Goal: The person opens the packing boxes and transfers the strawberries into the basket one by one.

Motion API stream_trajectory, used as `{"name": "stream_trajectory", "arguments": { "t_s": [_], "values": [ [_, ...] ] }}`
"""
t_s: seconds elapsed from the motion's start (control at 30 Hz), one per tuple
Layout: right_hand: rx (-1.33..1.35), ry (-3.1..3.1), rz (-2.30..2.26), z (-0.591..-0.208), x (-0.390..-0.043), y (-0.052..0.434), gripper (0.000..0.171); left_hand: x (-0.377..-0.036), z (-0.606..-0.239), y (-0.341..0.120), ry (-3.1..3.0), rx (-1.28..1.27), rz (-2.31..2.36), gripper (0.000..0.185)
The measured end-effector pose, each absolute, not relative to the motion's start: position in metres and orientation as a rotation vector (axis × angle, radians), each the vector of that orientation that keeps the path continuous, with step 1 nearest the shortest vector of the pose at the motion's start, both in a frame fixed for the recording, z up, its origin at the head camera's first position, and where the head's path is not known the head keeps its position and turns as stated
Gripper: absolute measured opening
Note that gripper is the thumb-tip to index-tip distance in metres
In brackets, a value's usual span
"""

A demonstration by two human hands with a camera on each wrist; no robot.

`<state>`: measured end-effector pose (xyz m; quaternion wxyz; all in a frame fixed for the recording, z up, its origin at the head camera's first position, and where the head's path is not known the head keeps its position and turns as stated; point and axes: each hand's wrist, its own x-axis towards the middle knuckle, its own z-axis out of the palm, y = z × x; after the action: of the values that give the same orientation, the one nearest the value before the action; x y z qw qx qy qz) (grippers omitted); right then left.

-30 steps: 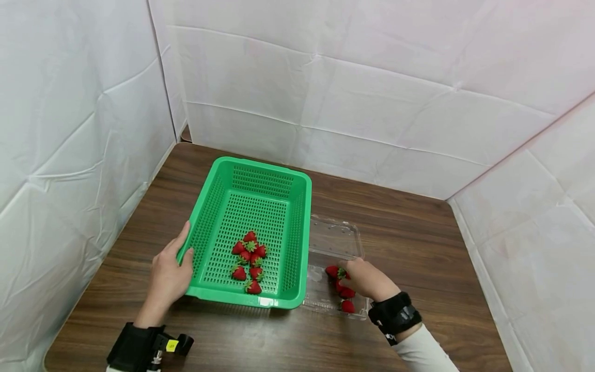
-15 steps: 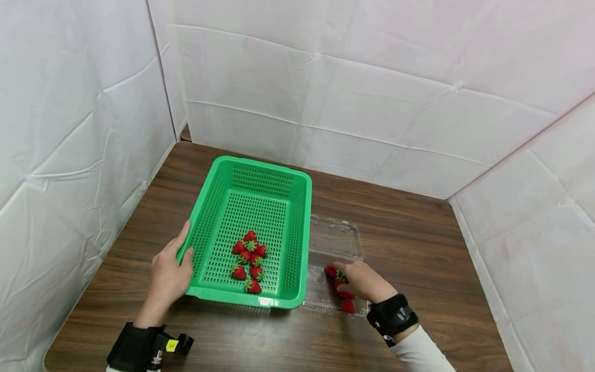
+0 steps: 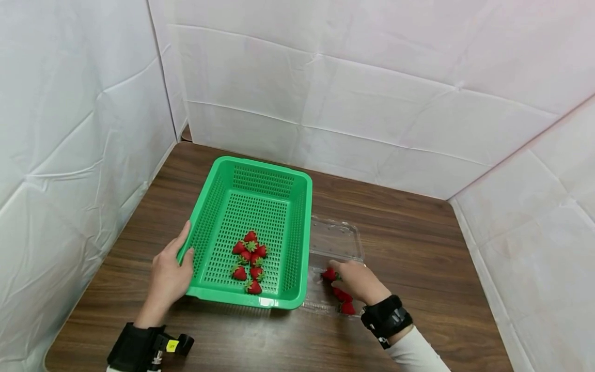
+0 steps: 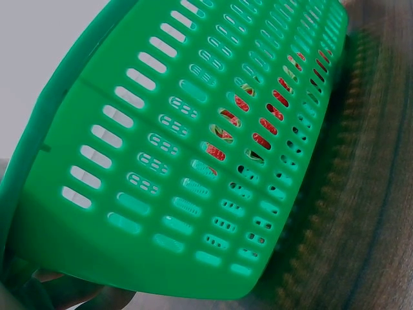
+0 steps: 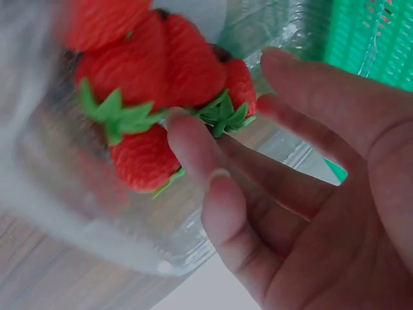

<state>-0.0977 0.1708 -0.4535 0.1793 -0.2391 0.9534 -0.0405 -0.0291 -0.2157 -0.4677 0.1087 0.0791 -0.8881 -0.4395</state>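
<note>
Green slotted basket (image 3: 255, 213), rim gripped by the left hand (image 3: 169, 273), strawberries (image 3: 253, 287) on its floor. Beside it, more strawberries (image 5: 135, 61) in clear plastic clamshell (image 3: 317, 290), under the right hand (image 3: 360, 283), fingers loosely apart.

Right hand (image 3: 360, 282), fingers (image 5: 193, 145) loosely bent

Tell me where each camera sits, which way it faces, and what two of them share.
Head: on the person's head, looking forward and down at table, green basket and clear box; shows left hand, its grip on the basket, and right hand.
Left wrist: on that wrist, facing the basket's slotted wall from outside; left hand dimly shows, lower left.
Right wrist: on that wrist, looking over the right hand at strawberries in the box.
Head and right wrist share the right hand, strawberries, box and basket.
</note>
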Motion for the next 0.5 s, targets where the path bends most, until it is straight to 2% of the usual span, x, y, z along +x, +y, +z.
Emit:
{"name": "stream_trajectory", "arguments": {
  "t_s": [0.1, 0.5],
  "values": [
    [-0.719, 2.725, -0.058, -0.455, -0.098, 0.166, 0.027, -0.029, -0.467, -0.216, -2.607, 0.228, -1.297, 0.060],
    [-0.733, 2.844, -0.025, -0.464, -0.094, 0.155, 0.021, -0.029, -0.465, -0.216, -2.599, 0.238, -1.329, 0.060]
  ]
}}
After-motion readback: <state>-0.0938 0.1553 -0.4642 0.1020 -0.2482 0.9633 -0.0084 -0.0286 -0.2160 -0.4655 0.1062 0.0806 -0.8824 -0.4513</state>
